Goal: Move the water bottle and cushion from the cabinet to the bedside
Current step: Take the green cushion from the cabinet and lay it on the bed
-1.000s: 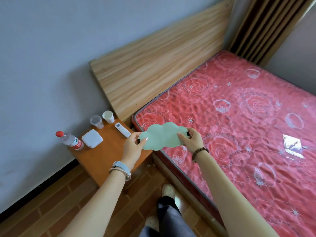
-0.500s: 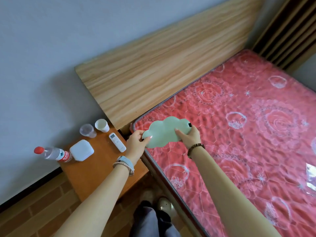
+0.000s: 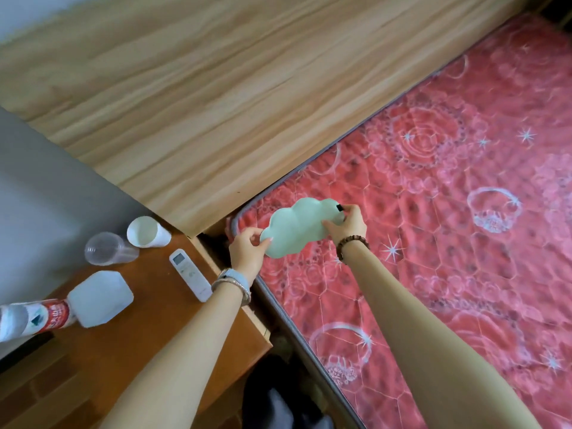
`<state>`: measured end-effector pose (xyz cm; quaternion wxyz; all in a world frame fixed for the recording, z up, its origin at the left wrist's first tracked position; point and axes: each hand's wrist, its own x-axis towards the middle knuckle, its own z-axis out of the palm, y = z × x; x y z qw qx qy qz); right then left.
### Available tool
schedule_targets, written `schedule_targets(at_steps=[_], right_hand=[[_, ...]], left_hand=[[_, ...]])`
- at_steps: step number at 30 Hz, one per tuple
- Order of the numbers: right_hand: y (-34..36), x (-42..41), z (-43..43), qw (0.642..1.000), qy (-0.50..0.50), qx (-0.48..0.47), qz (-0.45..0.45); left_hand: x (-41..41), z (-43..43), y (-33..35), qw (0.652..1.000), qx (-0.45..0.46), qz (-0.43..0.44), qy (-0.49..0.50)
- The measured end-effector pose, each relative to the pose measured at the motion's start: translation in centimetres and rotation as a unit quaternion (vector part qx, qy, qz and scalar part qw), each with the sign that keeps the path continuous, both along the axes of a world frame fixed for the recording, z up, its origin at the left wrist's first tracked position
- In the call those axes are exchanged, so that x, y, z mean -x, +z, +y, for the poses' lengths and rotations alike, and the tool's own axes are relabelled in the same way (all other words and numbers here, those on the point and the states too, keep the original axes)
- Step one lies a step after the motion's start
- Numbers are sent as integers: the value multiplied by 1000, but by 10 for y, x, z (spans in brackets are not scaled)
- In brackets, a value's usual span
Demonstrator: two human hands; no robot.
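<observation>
A pale green, cloud-shaped cushion (image 3: 297,229) is held flat between both hands, just above the top left corner of the red patterned mattress (image 3: 448,243). My left hand (image 3: 247,252) pinches its left edge and my right hand (image 3: 346,224) grips its right edge by a small black tag. The water bottle (image 3: 34,317), clear with a red label, stands at the far left on the orange bedside table (image 3: 139,329); its cap is out of frame.
On the bedside table stand a white paper cup (image 3: 147,232), a clear plastic cup (image 3: 106,249), a white remote (image 3: 190,275) and a white square box (image 3: 99,298). The wooden headboard (image 3: 247,97) rises behind the mattress. A grey wall is at the left.
Both hands carried the cushion forward from over the table's edge to above the mattress corner by the headboard. The view moved closer and lower.
</observation>
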<state>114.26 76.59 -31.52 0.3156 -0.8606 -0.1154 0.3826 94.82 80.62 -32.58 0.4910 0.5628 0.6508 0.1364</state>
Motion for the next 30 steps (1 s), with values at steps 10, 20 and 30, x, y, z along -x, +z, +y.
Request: schedule_targets(at_steps=[10, 20, 30], right_hand=[[-130, -18, 25, 999, -18, -15, -32], [-159, -23, 37, 996, 61, 2, -71], [-153, -25, 25, 998, 38, -13, -56]], left_hand=[[-26, 21, -117, 999, -35, -11, -23], [-39, 28, -148, 976, -145, 122, -110], [-48, 41, -148, 967, -152, 130, -156]])
